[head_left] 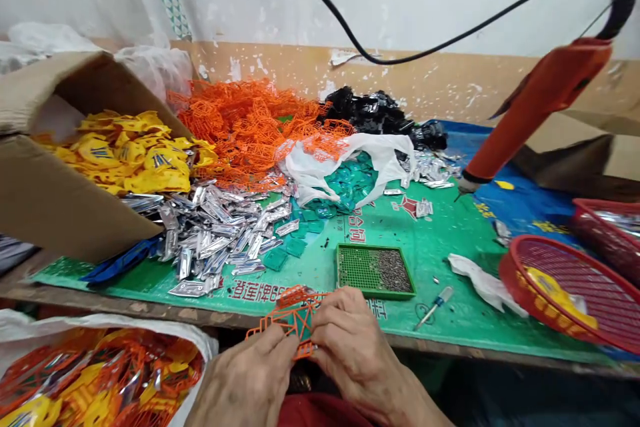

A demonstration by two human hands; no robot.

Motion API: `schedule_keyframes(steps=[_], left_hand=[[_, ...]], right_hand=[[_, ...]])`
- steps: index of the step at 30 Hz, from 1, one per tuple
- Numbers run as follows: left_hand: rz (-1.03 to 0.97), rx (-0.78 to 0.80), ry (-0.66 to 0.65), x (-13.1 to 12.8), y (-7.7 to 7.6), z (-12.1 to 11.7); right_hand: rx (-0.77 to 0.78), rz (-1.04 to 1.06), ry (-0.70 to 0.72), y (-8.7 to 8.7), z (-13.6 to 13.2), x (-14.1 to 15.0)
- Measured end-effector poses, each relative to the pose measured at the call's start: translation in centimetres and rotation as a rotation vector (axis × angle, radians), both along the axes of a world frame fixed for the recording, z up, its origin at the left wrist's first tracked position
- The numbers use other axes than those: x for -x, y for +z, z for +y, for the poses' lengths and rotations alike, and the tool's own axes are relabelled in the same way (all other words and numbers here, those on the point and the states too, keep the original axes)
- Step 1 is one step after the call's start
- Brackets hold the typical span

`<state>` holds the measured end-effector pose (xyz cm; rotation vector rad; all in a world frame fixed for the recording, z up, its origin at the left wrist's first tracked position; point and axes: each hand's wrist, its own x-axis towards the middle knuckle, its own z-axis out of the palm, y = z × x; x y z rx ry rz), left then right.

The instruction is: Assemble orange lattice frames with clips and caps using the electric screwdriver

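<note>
My left hand and my right hand meet at the near table edge, both with fingers pinched on a small orange plastic frame with a teal piece set in it. Just beyond it lies a green tray of tiny screws. A small screwdriver lies to the right of my right hand. An orange electric screwdriver hangs on a black cable above the right side of the table.
Heaps on the green mat: orange frames, silver parts, teal pieces in a white bag, black parts. A cardboard box holds yellow parts. Red baskets stand right. A bag of assembled pieces sits lower left.
</note>
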<state>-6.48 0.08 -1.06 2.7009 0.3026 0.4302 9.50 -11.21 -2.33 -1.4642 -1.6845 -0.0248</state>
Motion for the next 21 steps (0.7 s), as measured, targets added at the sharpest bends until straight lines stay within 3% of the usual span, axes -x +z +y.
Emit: schedule_keyframes(steps=[4,8,11,15,21], left_hand=[[0.150,0.355,-0.141,-1.1,1.6,1.0],[0.295,0.720,-0.136,-2.6,2.3,1.7],[0.263,0.971,-0.110,-3.0,1.5,1.9],[0.313,1.341,0.015,-3.0,0.1,2.4],[0.157,1.551,0.097,-2.9,-1.0,2.8]], right_hand=[[0.161,0.089,0.114,0.4,0.2,-0.4],[0.267,0.180,0.132,-0.4,0.8,-1.3],[0.324,0.245,0.156,-0.8,1.5,-2.1],[0.339,0.337,0.171,-0.8,2.5,-2.6],[0.314,0.457,0.066,-1.1,3.4,-2.2]])
